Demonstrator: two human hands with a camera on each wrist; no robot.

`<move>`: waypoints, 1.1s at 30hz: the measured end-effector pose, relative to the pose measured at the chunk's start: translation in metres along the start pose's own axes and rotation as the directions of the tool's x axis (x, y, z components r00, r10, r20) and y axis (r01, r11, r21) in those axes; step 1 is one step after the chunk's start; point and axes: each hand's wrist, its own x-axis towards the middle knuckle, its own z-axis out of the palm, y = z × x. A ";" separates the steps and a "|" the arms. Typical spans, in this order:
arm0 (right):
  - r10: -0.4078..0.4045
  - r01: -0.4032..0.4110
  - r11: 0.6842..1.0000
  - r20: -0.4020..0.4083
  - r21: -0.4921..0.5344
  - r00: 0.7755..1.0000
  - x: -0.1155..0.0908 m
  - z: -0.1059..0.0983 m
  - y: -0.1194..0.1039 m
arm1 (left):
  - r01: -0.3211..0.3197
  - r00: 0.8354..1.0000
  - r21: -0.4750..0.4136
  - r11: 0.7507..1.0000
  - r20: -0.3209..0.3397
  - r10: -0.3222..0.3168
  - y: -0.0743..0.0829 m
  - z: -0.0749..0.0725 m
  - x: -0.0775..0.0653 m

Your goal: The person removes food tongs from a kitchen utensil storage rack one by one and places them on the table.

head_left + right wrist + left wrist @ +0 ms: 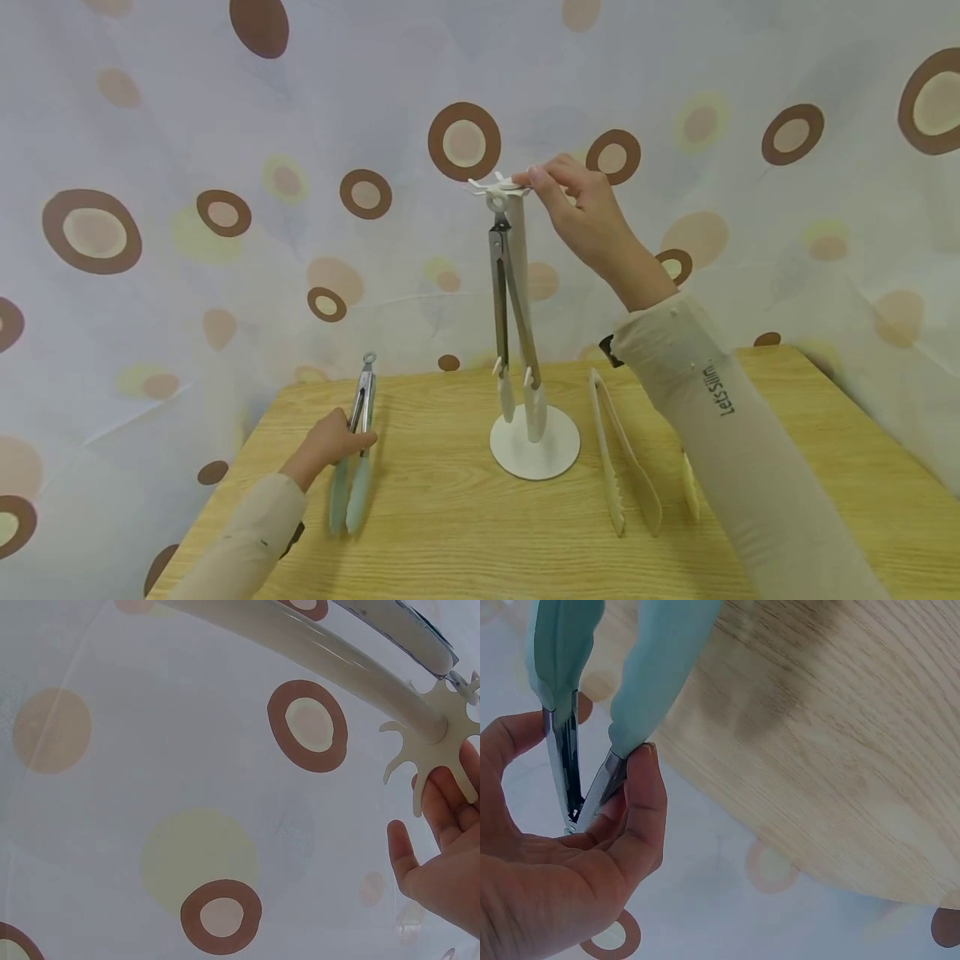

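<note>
Between thumb and fingers, my left hand (pixel 332 440) grips metal tongs (pixel 363 400) with mint-green tips (pixel 667 667) at the left of the table. The left wrist view shows the thumb on one metal arm and the fingers on the other. High in the middle, my right hand (pixel 588 208) touches the hooked top (pixel 424 754) of a white stand (pixel 519 267). Its fingers lie over the hooks; the thumb stands apart from them in the right wrist view. A second pair of metal tongs (pixel 501 292), white-tipped, hangs from the stand by its ring.
Cream tongs (pixel 626 454) lie on the wooden table (pixel 442 533), right of the stand's round base (pixel 536 462). Another yellowish piece (pixel 690 487) is partly hidden by the right forearm. A circle-patterned cloth (pixel 420 67) hangs behind the table.
</note>
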 end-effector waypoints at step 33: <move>-0.002 0.002 1.000 -0.005 0.003 1.000 -0.003 0.001 0.001 | 0.049 0.995 0.061 0.997 0.082 -0.054 -0.019 0.003 -0.001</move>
